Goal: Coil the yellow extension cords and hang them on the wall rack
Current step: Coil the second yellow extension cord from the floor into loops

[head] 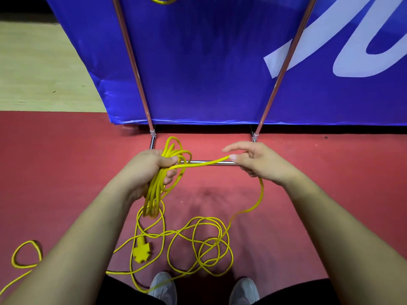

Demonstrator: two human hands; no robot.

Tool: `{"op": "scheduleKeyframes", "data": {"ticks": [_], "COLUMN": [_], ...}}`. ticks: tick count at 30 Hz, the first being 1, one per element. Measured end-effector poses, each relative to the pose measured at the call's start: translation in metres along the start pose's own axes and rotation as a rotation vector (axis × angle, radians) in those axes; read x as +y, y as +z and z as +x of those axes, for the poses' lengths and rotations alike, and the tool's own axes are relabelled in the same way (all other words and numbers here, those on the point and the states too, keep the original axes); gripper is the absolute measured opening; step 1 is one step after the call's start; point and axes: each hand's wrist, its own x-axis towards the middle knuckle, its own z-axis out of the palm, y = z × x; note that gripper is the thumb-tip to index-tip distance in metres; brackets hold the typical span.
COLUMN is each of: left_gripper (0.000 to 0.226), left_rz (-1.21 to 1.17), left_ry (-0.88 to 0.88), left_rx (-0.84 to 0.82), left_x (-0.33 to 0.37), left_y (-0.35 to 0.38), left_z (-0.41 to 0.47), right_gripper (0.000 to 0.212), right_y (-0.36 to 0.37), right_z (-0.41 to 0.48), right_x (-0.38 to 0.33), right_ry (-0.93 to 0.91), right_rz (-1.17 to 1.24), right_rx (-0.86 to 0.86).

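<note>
My left hand (149,170) grips a bundle of several yellow cord loops (157,188) that hang below my fist. From it a strand of the yellow extension cord (204,163) runs right to my right hand (257,160), which pinches it between thumb and finger. The cord drops from that hand to a loose tangle (209,245) on the red floor. A yellow multi-outlet socket end (142,252) lies on the floor below my left arm. At the top edge, another yellow cord loop (163,0) hangs on the rack.
A metal rack frame (136,69) with two slanted poles and a floor bar (211,162) stands before a blue banner (209,62). Another yellow cord loop (24,254) lies at the lower left. My grey shoes (163,287) are at the bottom. Wooden flooring (39,69) lies at the left.
</note>
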Motion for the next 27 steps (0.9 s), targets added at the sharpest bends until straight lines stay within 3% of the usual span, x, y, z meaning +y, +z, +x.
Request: {"op": "scheduleKeyframes", "data": {"ticks": [3,6,9,13,19,24,27], "left_gripper": [0.011,0.016,0.011,0.007,0.017,0.020,0.014], "left_rz": [0.022,0.035,-0.073,-0.186,-0.106,-0.207,-0.290], "left_ry": [-0.051,-0.106,-0.138,-0.143,-0.019,-0.023,0.000], "left_rx": [-0.062,-0.140,-0.192,-0.227,-0.093,-0.196,-0.188], "left_x": [0.000,-0.002,-0.001,0.000,-0.013,-0.010,-0.007], "left_y": [-0.001,0.004,0.017,0.031,0.034,0.038,0.034], "left_z": [-0.003,-0.008,-0.013,-0.016,-0.007,-0.010,-0.007], "right_gripper": [0.015,0.016,0.020,0.030,0.043,0.033,0.026], "right_y": [0.005,0.008,0.023,0.050,0.063,0.071,0.065], "right_z": [-0.001,-0.005,-0.007,-0.005,-0.005,-0.004,-0.004], "right_x": [-0.006,-0.016,-0.028,-0.038,-0.045,-0.046,-0.046], "right_ry": [-0.033,-0.052,-0.053,-0.056,0.057,0.121,0.070], "right_rz": [-0.103,-0.051,0.057,-0.075,0.078,0.143,0.092], "right_rx": [0.022,0.023,0.090,0.142,0.189,0.197,0.100]}}
